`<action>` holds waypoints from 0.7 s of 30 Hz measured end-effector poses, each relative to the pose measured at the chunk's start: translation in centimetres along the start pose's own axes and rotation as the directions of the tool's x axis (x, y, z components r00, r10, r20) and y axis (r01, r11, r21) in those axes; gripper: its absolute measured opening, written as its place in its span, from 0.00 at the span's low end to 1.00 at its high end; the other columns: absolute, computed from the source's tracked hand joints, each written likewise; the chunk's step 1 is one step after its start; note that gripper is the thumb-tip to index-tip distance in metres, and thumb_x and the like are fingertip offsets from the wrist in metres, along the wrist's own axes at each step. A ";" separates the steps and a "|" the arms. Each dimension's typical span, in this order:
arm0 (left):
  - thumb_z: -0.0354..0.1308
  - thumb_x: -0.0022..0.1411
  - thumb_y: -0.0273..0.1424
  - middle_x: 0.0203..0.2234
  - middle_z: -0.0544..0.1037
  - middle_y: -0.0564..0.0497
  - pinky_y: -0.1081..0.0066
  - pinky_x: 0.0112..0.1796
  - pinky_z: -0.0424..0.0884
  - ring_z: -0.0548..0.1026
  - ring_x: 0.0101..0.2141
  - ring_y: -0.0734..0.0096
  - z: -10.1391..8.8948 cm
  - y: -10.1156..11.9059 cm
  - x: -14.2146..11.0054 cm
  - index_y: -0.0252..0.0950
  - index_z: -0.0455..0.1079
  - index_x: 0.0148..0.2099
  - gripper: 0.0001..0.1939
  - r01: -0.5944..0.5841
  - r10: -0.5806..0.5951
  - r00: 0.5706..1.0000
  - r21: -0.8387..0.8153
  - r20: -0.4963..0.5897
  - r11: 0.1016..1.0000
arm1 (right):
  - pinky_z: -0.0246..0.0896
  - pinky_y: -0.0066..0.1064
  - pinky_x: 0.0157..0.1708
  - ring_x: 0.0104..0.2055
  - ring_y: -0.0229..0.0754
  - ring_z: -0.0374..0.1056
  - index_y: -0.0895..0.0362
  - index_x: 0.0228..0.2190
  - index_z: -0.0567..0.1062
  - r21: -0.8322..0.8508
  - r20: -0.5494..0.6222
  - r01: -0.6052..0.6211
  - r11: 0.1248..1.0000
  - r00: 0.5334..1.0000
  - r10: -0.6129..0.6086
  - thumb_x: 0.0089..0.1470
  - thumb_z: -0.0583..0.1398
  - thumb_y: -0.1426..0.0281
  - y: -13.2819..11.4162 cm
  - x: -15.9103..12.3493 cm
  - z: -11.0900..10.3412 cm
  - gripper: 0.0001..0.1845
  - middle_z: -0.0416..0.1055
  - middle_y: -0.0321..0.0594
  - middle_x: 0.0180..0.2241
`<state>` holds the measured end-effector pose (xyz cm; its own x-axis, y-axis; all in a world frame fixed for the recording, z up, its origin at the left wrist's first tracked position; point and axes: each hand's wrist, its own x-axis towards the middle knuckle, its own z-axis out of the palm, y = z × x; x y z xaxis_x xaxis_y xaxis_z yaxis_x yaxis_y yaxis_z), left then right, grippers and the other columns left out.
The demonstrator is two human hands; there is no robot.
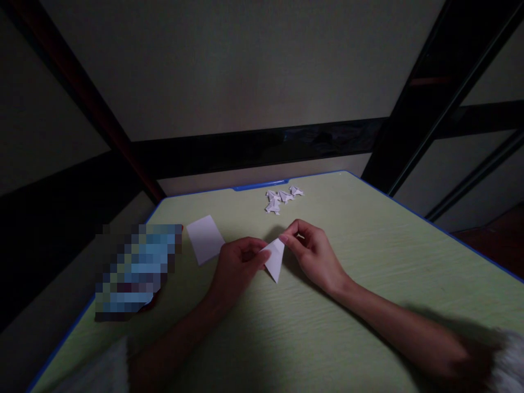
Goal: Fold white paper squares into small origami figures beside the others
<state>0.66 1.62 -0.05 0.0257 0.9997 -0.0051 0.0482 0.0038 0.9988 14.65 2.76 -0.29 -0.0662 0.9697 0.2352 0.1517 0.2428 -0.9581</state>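
A small piece of white folded paper (275,261), triangular with one point toward me, is held between both hands over the table. My left hand (239,266) pinches its left corner, thumb on top. At the upper right corner, my right hand (313,254) grips the paper between thumb and fingertips. Several small folded paper figures (285,196) lie grouped beyond my hands. Just past my left hand rests a flat stack or sheet of white paper (205,239). The fingers under the folded paper are partly hidden.
The pale green table (401,256) has a blue edge, with a blue handle-like strip (262,185) at the far side. On the left lies a blurred-out bluish object (141,270). A panelled wall or cabinet (254,71) stands close behind the table.
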 end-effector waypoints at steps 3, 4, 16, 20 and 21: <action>0.59 0.43 0.29 0.14 0.71 0.56 0.78 0.18 0.62 0.66 0.16 0.78 0.1 -0.1 -0.1 0.33 0.71 0.22 0.04 -0.033 0.029 0.999 0.087 0.046 0.996 | 0.51 0.27 0.23 0.23 0.34 0.57 0.59 0.20 0.65 -0.121 0.025 0.108 0.987 0.994 -0.106 0.47 0.54 0.73 -0.3 -0.3 0.1 0.06 0.62 0.35 0.20; 0.58 0.44 0.30 0.13 0.70 0.56 0.78 0.18 0.61 0.65 0.16 0.78 0.1 -0.1 -0.1 0.33 0.70 0.21 0.05 -0.044 0.038 0.998 0.112 0.058 0.993 | 0.51 0.27 0.24 0.24 0.35 0.58 0.59 0.20 0.65 -0.150 0.035 0.142 0.979 0.990 -0.138 0.47 0.54 0.73 -0.4 -0.4 0.1 0.06 0.62 0.36 0.21; 0.52 0.49 0.31 0.07 0.69 0.55 0.79 0.14 0.58 0.63 0.10 0.78 0.5 0.4 -0.7 0.34 0.67 0.18 0.11 -0.037 0.023 0.994 0.128 0.108 0.991 | 0.50 0.24 0.20 0.20 0.31 0.54 0.58 0.21 0.63 0.120 0.094 -0.005 0.993 0.996 -0.006 0.47 0.56 0.68 -0.1 -0.3 0.4 0.08 0.58 0.31 0.18; 0.52 0.49 0.31 0.08 0.70 0.54 0.78 0.15 0.60 0.66 0.11 0.77 0.4 0.5 -0.7 0.34 0.68 0.20 0.10 -0.041 0.031 0.994 0.091 0.103 0.995 | 0.47 0.24 0.18 0.17 0.30 0.51 0.58 0.20 0.61 0.160 0.210 -0.050 0.986 0.978 0.016 0.49 0.53 0.65 0.1 -0.1 0.6 0.12 0.56 0.30 0.15; 0.53 0.49 0.31 0.08 0.70 0.54 0.78 0.16 0.61 0.67 0.11 0.76 0.4 0.5 -0.7 0.34 0.68 0.20 0.10 -0.042 0.033 0.994 0.088 0.107 0.995 | 0.46 0.24 0.18 0.17 0.30 0.51 0.57 0.19 0.60 0.121 0.226 -0.041 0.992 0.974 0.013 0.51 0.51 0.65 0.1 -0.2 0.6 0.13 0.55 0.30 0.15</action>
<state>1.02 0.87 0.43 0.1340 0.9907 0.0225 0.1349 -0.0407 0.9900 14.06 2.61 -0.56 -0.2850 0.9415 0.1801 0.0339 0.1977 -0.9797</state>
